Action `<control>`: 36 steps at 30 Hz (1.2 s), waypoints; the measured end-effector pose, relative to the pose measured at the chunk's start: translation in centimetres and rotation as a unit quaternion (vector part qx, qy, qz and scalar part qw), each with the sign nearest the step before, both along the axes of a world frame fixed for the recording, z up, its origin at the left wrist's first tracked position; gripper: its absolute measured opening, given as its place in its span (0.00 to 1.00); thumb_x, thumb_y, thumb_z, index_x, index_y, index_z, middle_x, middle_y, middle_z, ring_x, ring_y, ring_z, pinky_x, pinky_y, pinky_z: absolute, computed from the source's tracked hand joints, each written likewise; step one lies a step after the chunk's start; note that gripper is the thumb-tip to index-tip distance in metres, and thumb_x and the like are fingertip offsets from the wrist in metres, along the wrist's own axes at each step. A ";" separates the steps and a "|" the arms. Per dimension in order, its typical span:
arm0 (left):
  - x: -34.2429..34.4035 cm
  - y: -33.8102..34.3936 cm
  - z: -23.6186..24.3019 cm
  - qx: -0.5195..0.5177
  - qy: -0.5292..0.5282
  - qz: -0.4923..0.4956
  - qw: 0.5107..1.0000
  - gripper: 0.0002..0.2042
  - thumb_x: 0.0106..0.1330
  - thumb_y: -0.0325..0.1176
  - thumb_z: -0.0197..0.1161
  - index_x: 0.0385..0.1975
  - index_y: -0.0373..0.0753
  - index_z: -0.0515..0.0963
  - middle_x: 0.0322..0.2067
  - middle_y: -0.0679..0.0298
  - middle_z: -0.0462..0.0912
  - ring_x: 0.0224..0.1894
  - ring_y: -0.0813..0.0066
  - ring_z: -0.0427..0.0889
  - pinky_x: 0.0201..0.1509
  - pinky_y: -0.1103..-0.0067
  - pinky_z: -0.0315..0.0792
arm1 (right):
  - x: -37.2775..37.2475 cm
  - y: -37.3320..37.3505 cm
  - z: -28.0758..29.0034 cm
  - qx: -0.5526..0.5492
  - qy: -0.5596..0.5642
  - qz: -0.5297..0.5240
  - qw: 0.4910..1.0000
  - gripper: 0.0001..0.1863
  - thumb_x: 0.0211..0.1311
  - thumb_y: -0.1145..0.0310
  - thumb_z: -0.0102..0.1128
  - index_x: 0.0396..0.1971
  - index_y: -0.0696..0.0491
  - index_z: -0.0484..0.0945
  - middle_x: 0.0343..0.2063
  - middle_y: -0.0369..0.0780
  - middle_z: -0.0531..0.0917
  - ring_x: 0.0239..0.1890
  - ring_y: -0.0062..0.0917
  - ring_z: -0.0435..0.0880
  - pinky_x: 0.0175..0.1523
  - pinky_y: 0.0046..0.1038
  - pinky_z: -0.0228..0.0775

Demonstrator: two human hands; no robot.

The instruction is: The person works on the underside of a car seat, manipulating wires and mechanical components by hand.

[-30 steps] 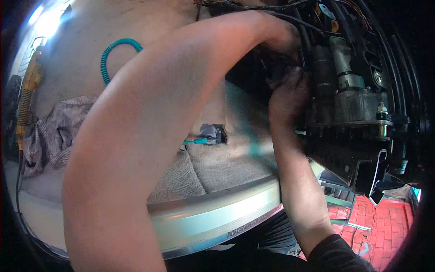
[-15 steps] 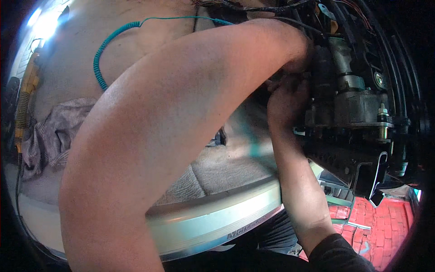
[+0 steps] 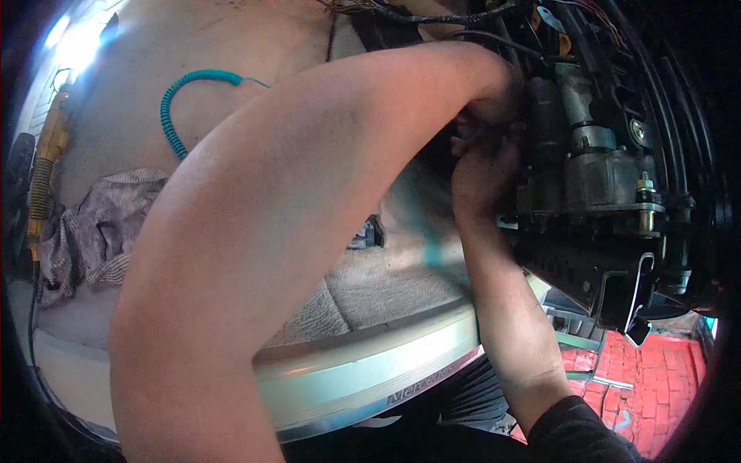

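My left hand (image 3: 495, 91) reaches in from the upper left, bent down at the wrist beside a dark metal assembly (image 3: 590, 154). Its fingers are in shadow and mostly hidden. Just below it, my right hand (image 3: 486, 171) comes up from beneath with its fingers curled close to the left hand. What lies between the two hands is too dark to make out. Right of them, the assembly carries a grey metal housing (image 3: 606, 181) and a threaded bolt with a nut (image 3: 647, 193). A black cable (image 3: 502, 37) arches above my left wrist.
A teal coiled cord (image 3: 171, 108) lies on the beige carpet left of my forearm. A crumpled striped cloth (image 3: 108, 224) and a yellow work lamp (image 3: 50, 147) sit further left. The pale door sill (image 3: 363, 386) runs along the front. An open-ended metal bracket (image 3: 625, 297) juts out above red brick paving (image 3: 648, 378).
My left forearm has shifted slightly to the right and lower. The thin straight end of the teal cord is now mostly behind it. Both hands stay close together at the same spot.
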State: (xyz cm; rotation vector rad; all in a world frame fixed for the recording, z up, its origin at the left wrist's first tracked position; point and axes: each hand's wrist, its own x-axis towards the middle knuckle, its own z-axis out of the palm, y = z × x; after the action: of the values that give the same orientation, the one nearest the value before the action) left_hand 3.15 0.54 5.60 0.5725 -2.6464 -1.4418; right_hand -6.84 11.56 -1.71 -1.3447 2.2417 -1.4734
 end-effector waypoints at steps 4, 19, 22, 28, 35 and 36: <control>-0.4 1.3 0.9 -0.028 -0.033 0.064 0.997 0.10 0.63 0.29 0.50 0.38 0.40 0.80 0.20 0.61 0.81 0.18 0.71 0.78 0.19 0.74 0.72 | -1.4 0.0 -0.8 -0.027 0.028 0.028 0.999 0.15 0.72 0.63 0.40 0.42 0.60 0.69 0.25 0.39 0.75 0.23 0.22 0.73 0.29 0.26 0.66; 0.1 -1.1 0.3 -0.128 -0.025 -0.043 0.991 0.12 0.61 0.31 0.56 0.42 0.38 0.80 0.26 0.57 0.83 0.25 0.65 0.81 0.26 0.69 0.75 | 0.4 0.1 -0.1 0.008 0.033 -0.002 0.999 0.12 0.71 0.66 0.37 0.40 0.58 0.68 0.22 0.39 0.74 0.22 0.24 0.74 0.33 0.27 0.65; -1.4 -1.0 -1.4 -0.270 0.029 -0.047 0.961 0.15 0.58 0.30 0.58 0.45 0.40 0.79 0.31 0.57 0.84 0.33 0.63 0.82 0.35 0.67 0.75 | -0.2 0.0 -0.4 -0.014 0.026 0.013 0.999 0.11 0.71 0.67 0.37 0.38 0.58 0.68 0.19 0.38 0.74 0.23 0.24 0.74 0.34 0.29 0.64; -0.8 -0.5 -0.2 -0.234 -0.013 -0.011 0.972 0.12 0.54 0.28 0.62 0.39 0.39 0.82 0.36 0.56 0.84 0.40 0.62 0.82 0.43 0.67 0.74 | -1.3 0.1 -0.9 -0.034 0.104 0.033 0.993 0.11 0.70 0.68 0.37 0.34 0.57 0.69 0.20 0.38 0.74 0.26 0.25 0.75 0.38 0.31 0.64; -1.6 -1.6 -2.8 -0.412 0.043 -0.076 0.907 0.12 0.46 0.25 0.67 0.34 0.40 0.84 0.35 0.57 0.84 0.39 0.61 0.82 0.42 0.68 0.75 | 0.5 0.0 0.2 -0.008 0.100 0.017 0.995 0.13 0.70 0.67 0.37 0.31 0.57 0.69 0.20 0.37 0.75 0.27 0.25 0.75 0.39 0.30 0.64; -1.7 -1.6 -3.1 -0.416 0.048 -0.066 0.906 0.13 0.46 0.25 0.67 0.34 0.41 0.84 0.36 0.57 0.84 0.40 0.61 0.82 0.42 0.69 0.75 | 0.8 -0.1 0.4 -0.003 0.096 0.016 0.995 0.13 0.70 0.67 0.37 0.31 0.57 0.69 0.20 0.37 0.75 0.27 0.24 0.75 0.39 0.30 0.63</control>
State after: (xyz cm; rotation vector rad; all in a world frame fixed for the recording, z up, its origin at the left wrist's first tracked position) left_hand 1.43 -1.09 2.53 0.2160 -2.8812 -0.2286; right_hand -6.02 11.49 -1.36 -1.5782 2.3164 -1.3948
